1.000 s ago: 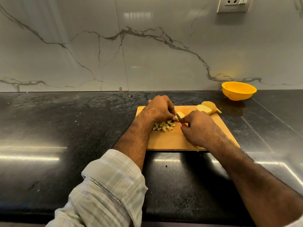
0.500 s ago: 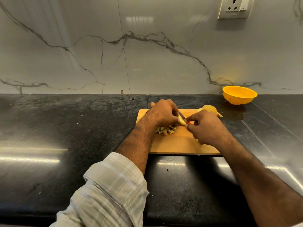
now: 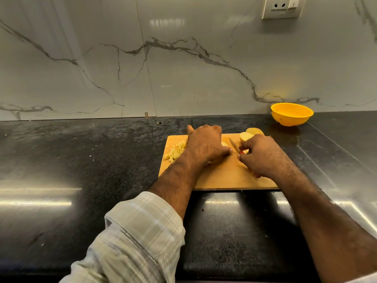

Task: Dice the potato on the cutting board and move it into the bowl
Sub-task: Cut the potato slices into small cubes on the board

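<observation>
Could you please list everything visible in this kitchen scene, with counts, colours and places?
cutting board: one, wooden tan, on the countertop
diced potato: one pile, pale yellow, board's far left corner
potato pieces: two large uncut, yellow, board's far right edge
knife: one, steel blade, red handle, in the right hand
bowl: one, yellow, by the wall at right
countertop: one, black, glossy
wall socket: one, white, upper right wall
left hand: one, on the board, plaid sleeve
right hand: one, grips the knife

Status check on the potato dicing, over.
Right hand grips knife; left hand on potato piece. Dice piled on board. Bowl holds no potato. Nothing in the way.
</observation>
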A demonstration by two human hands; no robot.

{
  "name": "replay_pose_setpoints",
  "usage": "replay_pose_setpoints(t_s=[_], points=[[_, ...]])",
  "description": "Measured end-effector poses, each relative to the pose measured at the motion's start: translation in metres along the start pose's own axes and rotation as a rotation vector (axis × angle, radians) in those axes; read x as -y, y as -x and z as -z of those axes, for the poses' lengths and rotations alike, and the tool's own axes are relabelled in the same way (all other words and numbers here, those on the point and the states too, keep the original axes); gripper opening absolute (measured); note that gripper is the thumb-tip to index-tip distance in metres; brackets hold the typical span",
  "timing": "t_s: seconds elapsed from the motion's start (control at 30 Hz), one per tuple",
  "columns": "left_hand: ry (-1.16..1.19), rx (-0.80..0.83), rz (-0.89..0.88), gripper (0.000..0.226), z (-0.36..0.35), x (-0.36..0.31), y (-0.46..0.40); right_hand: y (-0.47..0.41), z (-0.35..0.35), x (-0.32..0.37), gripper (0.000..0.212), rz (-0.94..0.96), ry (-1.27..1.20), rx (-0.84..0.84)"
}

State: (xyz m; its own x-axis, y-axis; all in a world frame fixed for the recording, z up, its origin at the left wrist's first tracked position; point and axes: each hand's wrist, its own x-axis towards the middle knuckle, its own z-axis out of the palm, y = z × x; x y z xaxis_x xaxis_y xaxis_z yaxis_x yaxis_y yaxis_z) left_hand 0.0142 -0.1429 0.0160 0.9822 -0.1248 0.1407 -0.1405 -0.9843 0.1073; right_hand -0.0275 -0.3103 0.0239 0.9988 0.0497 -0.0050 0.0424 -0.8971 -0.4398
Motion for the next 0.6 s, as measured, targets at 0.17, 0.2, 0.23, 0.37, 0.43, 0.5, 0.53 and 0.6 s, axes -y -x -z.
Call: replay_pose_setpoints(t_s=[0.17, 0.2, 0.23, 0.37, 0.43, 0.5, 0.53, 0.6], points=[[0.191, 0.079, -0.056, 0.031, 0.005, 0.023, -0.001, -0.001, -0.004, 0.0, 0.042, 0.016, 0.034, -0.001], [0.23, 0.102, -0.058, 0.032, 0.006, 0.027, 0.0, -0.001, -0.005, 0.001, 0.043, 0.029, 0.042, 0.005], [0.255, 0.118, -0.057, 0.032, 0.006, 0.028, 0.0, -0.001, -0.005, 0.002, 0.043, 0.04, 0.046, 0.01], [0.268, 0.08, -0.059, 0.041, 0.003, 0.02, -0.001, 0.004, -0.002, 0.005, 0.041, 0.053, 0.033, -0.016], [0.261, 0.068, -0.054, 0.037, 0.002, 0.015, -0.001, 0.007, 0.0, 0.008, 0.041, 0.068, 0.058, -0.029], [0.332, 0.102, -0.068, 0.03, 0.0, 0.015, -0.002, 0.009, 0.001, 0.01, 0.04, 0.067, 0.08, -0.026], [0.372, 0.125, -0.083, 0.028, 0.001, 0.017, -0.003, 0.01, 0.001, 0.011, 0.04, 0.065, 0.088, -0.022], [0.404, 0.156, -0.099, 0.027, 0.001, 0.021, -0.004, 0.011, 0.0, 0.011, 0.041, 0.059, 0.104, -0.007]])
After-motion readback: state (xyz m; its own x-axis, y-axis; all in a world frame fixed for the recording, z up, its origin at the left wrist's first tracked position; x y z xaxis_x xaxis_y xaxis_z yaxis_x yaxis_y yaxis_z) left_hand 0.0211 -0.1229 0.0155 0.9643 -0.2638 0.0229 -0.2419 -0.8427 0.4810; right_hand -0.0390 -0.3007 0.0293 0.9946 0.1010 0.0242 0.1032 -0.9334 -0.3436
